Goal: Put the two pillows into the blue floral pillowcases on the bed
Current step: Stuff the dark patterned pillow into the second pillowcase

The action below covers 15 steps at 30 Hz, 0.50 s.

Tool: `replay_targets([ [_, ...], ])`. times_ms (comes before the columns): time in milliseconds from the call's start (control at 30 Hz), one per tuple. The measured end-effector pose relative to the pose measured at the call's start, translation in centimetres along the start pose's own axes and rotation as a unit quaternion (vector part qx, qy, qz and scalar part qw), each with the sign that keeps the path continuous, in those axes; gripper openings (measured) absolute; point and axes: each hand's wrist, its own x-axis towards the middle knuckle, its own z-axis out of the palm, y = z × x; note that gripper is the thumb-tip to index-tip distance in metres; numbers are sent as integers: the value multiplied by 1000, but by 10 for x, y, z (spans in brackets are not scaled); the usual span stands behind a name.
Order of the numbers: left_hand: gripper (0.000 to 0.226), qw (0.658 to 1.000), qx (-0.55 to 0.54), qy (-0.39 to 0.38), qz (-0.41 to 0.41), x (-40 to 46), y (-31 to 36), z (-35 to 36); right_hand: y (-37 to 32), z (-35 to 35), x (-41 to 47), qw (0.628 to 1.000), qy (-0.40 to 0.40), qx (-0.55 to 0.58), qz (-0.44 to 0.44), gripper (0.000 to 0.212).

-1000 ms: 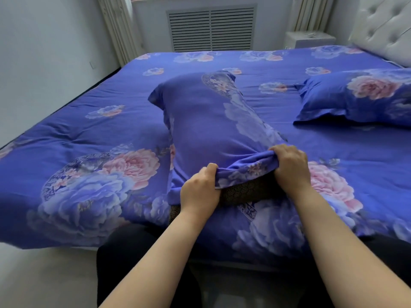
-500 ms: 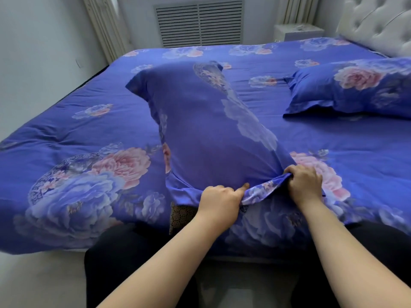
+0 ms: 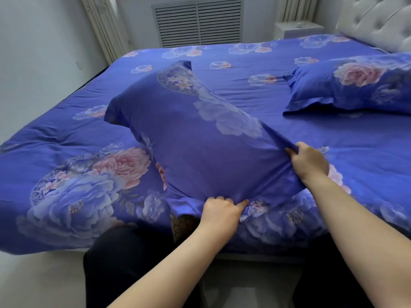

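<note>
A blue floral pillowcase (image 3: 195, 138) stuffed with a pillow lies tilted across the near part of the bed, its far corners raised. My left hand (image 3: 220, 211) pinches the case's open hem at the near edge. My right hand (image 3: 308, 162) grips the same hem further right, pulling the cloth taut. A dark patterned corner of the pillow (image 3: 183, 224) pokes out below the hem beside my left hand. A second pillow in its blue floral case (image 3: 355, 85) lies flat at the right, near the headboard.
The bed (image 3: 266, 63) carries a matching blue floral cover. A white tufted headboard (image 3: 378, 21) stands at the far right, a small white nightstand (image 3: 298, 30) and a vent grille (image 3: 198, 21) behind. A grey wall (image 3: 40, 52) runs along the left.
Both hands have drawn the hem down over the pillow's dark end, which showed widely before. My right hand moved right and further away. The case's far end has lifted.
</note>
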Motion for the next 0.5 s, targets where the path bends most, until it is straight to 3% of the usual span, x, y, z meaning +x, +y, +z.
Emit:
replay_targets([
  [67,50,1000,-20,19,11,4,-1,-4,11,3,-3,998,23,-50,31,36],
  [233,42,999,-27,35,-12,20,-1,-11,6,24,-11,989,-43,-62,130,35],
  [333,42,1000,-20,17,-17,11,-8,1,-16,21,-10,989,26,-61,136,41],
  [400,46,1000,-23,12,-16,3,-9,10,-35,16,-11,987,147,23,58,44],
  [433,46,1000,-24,16,-12,0,-8,14,-48,15,-17,976,209,64,-25,44],
  [500,43,999,-24,26,-4,-7,-3,22,-77,18,-31,945,238,94,-204,44],
])
